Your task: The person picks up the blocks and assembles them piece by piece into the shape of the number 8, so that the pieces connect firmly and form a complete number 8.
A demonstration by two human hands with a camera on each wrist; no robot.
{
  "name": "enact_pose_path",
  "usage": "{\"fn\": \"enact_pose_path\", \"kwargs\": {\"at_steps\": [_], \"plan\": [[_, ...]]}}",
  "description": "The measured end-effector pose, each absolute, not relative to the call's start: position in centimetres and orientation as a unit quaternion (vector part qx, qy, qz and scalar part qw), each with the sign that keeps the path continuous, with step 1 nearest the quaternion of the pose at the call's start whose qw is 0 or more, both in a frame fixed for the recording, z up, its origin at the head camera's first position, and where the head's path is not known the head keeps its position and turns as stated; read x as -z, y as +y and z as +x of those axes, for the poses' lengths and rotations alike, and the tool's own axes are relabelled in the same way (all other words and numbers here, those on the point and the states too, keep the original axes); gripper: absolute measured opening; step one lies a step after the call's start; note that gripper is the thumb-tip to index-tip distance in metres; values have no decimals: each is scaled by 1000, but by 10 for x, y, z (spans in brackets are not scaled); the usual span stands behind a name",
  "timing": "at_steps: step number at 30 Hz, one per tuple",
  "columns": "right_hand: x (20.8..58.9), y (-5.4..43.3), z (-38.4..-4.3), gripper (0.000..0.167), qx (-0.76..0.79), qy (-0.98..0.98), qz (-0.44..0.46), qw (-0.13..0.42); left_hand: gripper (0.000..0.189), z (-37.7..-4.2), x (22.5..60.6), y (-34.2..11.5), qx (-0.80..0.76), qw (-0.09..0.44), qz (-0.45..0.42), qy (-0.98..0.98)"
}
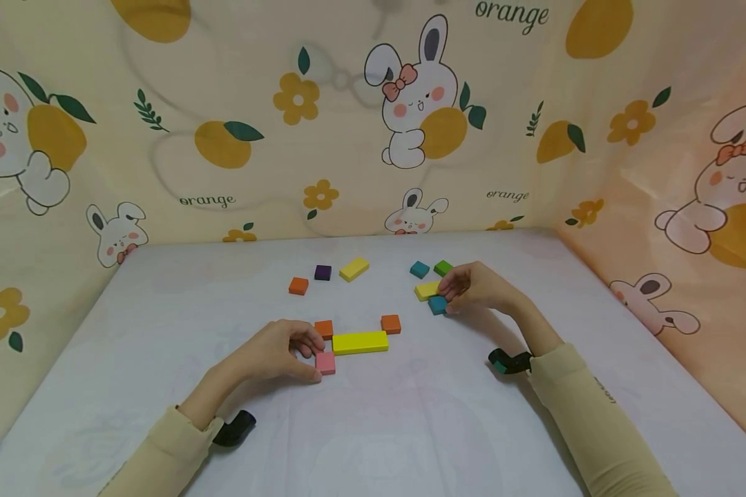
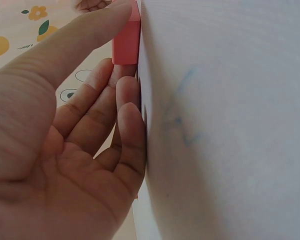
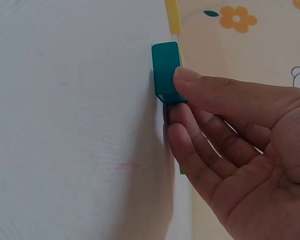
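Low on the left, my left hand (image 1: 284, 351) pinches a pink block (image 1: 325, 363) between thumb and fingers. The left wrist view shows the thumb lying over the same pink block (image 2: 126, 42). Just right of it lies a long yellow block (image 1: 360, 342), with one orange block (image 1: 324, 329) behind its left end and another orange block (image 1: 391, 324) behind its right end. My right hand (image 1: 481, 288) holds a blue block (image 1: 438, 305), thumb against its side in the right wrist view (image 3: 166, 67). A yellow block (image 1: 427, 290) sits directly behind the blue one, partly covered by fingers.
Farther back on the white table (image 1: 373, 442) are a third orange block (image 1: 298, 286), a dark purple block (image 1: 322, 273) and a yellow block (image 1: 354, 269). Another blue block (image 1: 419, 269) and a green block (image 1: 443, 268) lie beyond my right hand. A patterned curtain (image 1: 342, 152) rises behind.
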State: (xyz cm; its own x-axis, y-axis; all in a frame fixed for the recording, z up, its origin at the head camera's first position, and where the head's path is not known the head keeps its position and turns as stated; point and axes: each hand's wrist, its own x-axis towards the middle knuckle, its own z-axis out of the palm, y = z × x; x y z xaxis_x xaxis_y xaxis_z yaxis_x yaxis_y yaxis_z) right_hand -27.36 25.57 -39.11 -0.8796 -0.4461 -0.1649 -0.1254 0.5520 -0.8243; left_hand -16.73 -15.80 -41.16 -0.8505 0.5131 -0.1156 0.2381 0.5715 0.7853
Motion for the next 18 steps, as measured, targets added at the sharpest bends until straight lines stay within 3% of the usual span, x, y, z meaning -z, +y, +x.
{"fn": "enact_pose_path", "kwargs": {"at_steps": [18], "plan": [[392,258,-274,39,425,866,-193,182,39,-166,411,-158,-408,166,215,872]]}}
